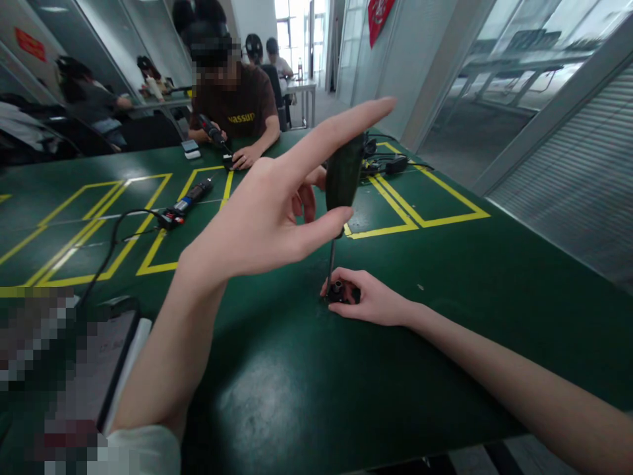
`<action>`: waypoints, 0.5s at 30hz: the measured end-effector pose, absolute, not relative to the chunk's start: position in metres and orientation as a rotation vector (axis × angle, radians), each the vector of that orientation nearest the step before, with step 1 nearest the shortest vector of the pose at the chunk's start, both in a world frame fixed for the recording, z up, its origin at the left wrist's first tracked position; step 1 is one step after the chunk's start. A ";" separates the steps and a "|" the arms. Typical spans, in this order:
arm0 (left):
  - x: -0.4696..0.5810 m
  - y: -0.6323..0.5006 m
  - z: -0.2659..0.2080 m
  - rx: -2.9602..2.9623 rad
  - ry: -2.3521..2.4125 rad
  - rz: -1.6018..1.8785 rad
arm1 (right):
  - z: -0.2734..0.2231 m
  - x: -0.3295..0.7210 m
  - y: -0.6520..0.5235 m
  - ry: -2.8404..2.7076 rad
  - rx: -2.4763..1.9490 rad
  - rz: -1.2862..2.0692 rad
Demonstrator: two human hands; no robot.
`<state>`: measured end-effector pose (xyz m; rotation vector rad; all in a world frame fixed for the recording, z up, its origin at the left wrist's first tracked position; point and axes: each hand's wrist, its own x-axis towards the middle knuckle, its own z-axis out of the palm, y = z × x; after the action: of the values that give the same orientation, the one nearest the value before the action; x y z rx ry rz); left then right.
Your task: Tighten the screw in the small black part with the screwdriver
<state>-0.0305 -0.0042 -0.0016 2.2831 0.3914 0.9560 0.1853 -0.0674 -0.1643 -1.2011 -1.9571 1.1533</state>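
at frame centre, the left hand (pixel 264 214) holds a screwdriver (pixel 342 177), the right hand (pixel 378 300) a black part (pixel 338 295): seemingly screw-turning, needing steady alignment.

Green table (pixel 277 396), bright window (pixel 294 23), seemingly grey floor (pixel 325 103)

Possible to read on the brown shirt (pixel 252 86) at the upper middle: yellow letters (pixel 241 117), something like "vassup", with the first and last not fully certain. Not possible to read: small marks on the red sign (pixel 30 44), pale marks on the red banner (pixel 378 26), faint marks on the flat thing (pixel 99 376) at lower left.
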 end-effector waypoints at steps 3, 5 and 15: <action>-0.039 -0.003 0.004 2.509 0.391 0.855 | -0.165 0.185 -0.067 -1.948 -1.206 1.179; -0.041 -0.003 0.005 2.546 0.394 0.815 | -0.166 0.185 -0.067 -1.953 -1.213 1.183; -0.031 -0.002 -0.004 2.555 0.378 0.905 | -0.165 0.184 -0.066 -1.965 -1.208 1.155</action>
<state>-0.0311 -0.0024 -0.0036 2.5547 0.3782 0.9046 0.1836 -0.0661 -0.1646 -1.2079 -1.9650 1.1547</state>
